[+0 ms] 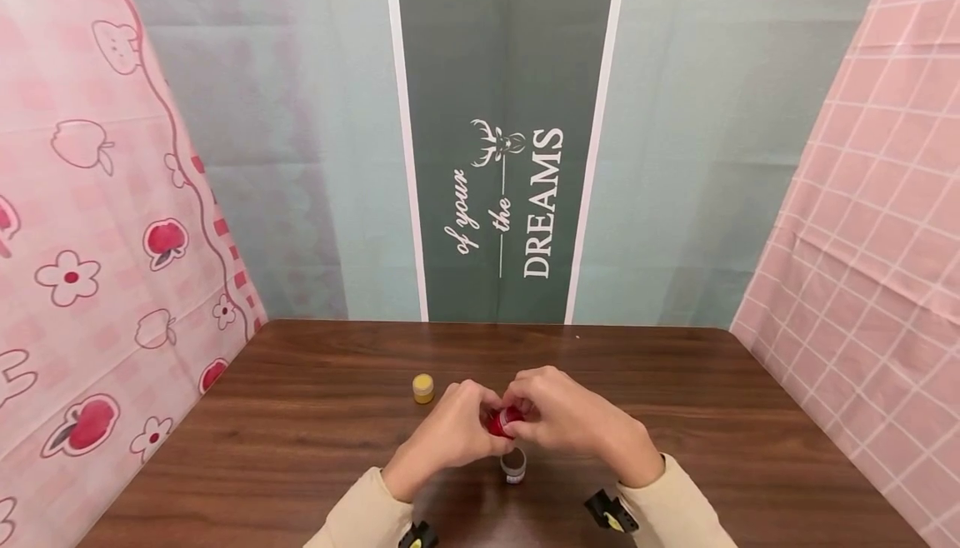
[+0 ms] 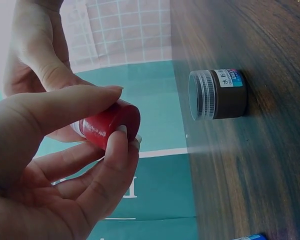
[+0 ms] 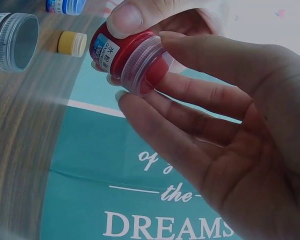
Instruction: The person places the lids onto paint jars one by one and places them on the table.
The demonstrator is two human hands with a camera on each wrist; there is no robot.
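A small red paint jar [image 1: 502, 423] with a clear ridged lid [image 3: 142, 65] is held up above the table, lying on its side. My left hand [image 1: 459, 425] grips the red body, thumb on one side and fingertips around the base. The thumb and fingers of my right hand [image 1: 558, 411] pinch the lid end. Just below the hands, a dark brown paint jar [image 2: 230, 102] with a clear lid stands on the table. Its label faces my side in the head view.
A yellow paint jar [image 1: 423, 390] stands beyond my left hand on the wooden table [image 1: 315, 415]. In the right wrist view a blue paint jar [image 3: 66, 6] shows at the top edge. Cloth hangings [image 1: 285, 156] rise behind the table and at both sides.
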